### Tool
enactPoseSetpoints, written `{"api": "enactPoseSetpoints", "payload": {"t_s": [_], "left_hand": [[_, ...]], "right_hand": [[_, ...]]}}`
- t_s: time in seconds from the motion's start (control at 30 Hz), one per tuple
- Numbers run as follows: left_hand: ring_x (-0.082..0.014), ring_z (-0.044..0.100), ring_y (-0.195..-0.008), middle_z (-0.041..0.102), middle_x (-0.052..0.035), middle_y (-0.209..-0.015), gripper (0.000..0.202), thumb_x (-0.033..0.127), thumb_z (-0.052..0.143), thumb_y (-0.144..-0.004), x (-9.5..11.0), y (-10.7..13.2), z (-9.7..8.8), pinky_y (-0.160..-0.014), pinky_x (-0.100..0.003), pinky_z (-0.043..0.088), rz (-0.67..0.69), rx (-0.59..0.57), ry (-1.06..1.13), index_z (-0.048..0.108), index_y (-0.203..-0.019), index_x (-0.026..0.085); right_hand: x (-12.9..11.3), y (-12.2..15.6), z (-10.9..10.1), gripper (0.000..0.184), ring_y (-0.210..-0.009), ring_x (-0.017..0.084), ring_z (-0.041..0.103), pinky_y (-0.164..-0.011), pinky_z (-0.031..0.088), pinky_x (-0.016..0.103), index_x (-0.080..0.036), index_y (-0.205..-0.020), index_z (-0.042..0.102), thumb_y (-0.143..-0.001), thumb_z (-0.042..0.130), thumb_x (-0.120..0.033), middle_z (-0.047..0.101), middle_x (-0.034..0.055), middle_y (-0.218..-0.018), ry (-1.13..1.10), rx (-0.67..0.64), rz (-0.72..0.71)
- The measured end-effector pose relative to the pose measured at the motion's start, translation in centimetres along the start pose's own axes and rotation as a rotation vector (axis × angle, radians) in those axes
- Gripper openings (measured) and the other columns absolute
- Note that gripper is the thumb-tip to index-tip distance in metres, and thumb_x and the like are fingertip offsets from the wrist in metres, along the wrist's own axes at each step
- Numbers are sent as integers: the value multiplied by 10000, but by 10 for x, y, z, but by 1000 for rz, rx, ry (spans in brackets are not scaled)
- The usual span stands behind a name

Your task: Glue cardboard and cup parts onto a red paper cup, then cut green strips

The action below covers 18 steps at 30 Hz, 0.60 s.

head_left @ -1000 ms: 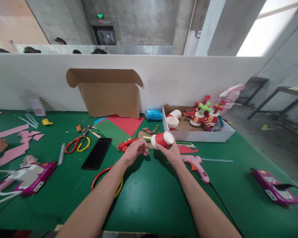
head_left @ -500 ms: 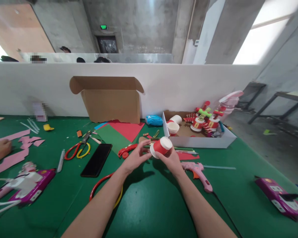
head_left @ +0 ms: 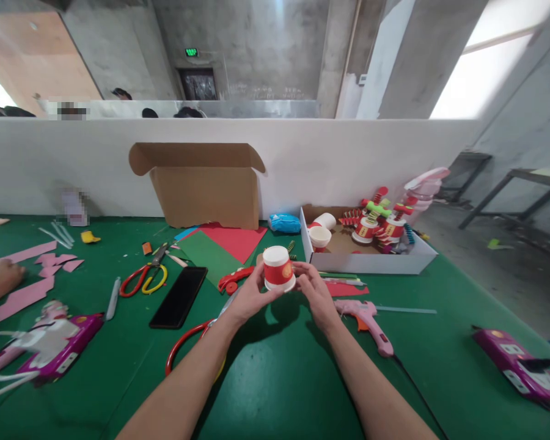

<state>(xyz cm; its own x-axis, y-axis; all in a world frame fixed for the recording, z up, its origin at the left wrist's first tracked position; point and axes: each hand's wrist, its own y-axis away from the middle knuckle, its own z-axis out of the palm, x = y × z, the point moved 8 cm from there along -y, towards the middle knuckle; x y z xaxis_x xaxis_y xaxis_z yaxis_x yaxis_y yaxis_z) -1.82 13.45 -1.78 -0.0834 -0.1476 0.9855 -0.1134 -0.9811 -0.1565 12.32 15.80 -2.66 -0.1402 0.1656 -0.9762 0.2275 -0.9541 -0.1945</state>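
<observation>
A small red and white paper cup (head_left: 278, 267) is held upside down above the table, its wide white rim facing down. My left hand (head_left: 252, 293) is closed around its left side, the thumb along the rim. From the right, my right hand (head_left: 315, 294) has curled fingers at the cup's rim; the far fingertips are partly hidden. Left of the cup lies a red toy-like piece with a round disc (head_left: 231, 284). Large red-and-yellow scissors (head_left: 187, 342) lie partly under my left forearm. A pink glue gun (head_left: 371, 321) lies right of my right hand.
A white box (head_left: 371, 264) holds cups and decorated cup figures. Red paper (head_left: 238, 244), green paper (head_left: 206, 256), a black phone (head_left: 178, 297), and smaller scissors (head_left: 151, 269) lie leftward. Purple power strips (head_left: 520, 366) sit at both sides. Another person's hand (head_left: 2, 281) is far left.
The cup has moved left and turned from tilted to nearly upright, base up. My left hand wraps further around it, while my right fingers have shifted to its right rim.
</observation>
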Motion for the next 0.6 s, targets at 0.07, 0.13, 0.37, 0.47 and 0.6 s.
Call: {"api": "enactPoseSetpoints", "payload": {"t_s": [0.07, 0.13, 0.37, 0.47, 0.6], "left_hand": [[-281, 573, -1207, 608, -125, -1320, 714, 368, 804, -681, -2, 0, -4, -1051, -423, 424, -8, 34, 89, 505, -1309, 205], [-282, 570, -1211, 611, -126, -1314, 750, 377, 830, -642, -3, 0, -9, -1049, -417, 427, -11, 66, 140, 511, -1296, 198], [-303, 579, -1196, 623, -142, -1296, 768, 356, 868, -596, -7, 4, -4, -1036, -432, 438, -58, -6, 169, 546, -1271, 180], [-301, 604, -1148, 656, -132, -1233, 748, 358, 874, -584, -8, 6, -1, -1018, -444, 450, -96, -25, 142, 563, -1240, 175], [-302, 593, -1152, 636, -136, -1247, 803, 395, 881, -563, -3, 4, 0, -1011, -422, 449, -51, -40, 171, 553, -1263, 180]], "right_hand": [[5, 0, -1, 512, -806, 206, 676, -757, 568, 373, -235, -1074, 587, -820, 538, -677, 695, 82, -1051, -99, 34, 81], [9, 2, 7, 510, -762, 201, 680, -756, 573, 384, -228, -1027, 608, -818, 539, -688, 706, 82, -1007, -201, -3, 172], [4, 20, 48, 679, -799, 250, 709, -755, 575, 437, -218, -1069, 665, -822, 404, -794, 744, 104, -904, -384, -249, 324], [6, 23, 50, 634, -843, 258, 706, -797, 573, 455, -220, -1081, 663, -760, 563, -759, 743, 109, -990, -446, -245, 317], [7, 20, 44, 614, -948, 256, 689, -833, 575, 451, -260, -1202, 588, -746, 656, -665, 695, 93, -1151, -423, -222, 266]]}}
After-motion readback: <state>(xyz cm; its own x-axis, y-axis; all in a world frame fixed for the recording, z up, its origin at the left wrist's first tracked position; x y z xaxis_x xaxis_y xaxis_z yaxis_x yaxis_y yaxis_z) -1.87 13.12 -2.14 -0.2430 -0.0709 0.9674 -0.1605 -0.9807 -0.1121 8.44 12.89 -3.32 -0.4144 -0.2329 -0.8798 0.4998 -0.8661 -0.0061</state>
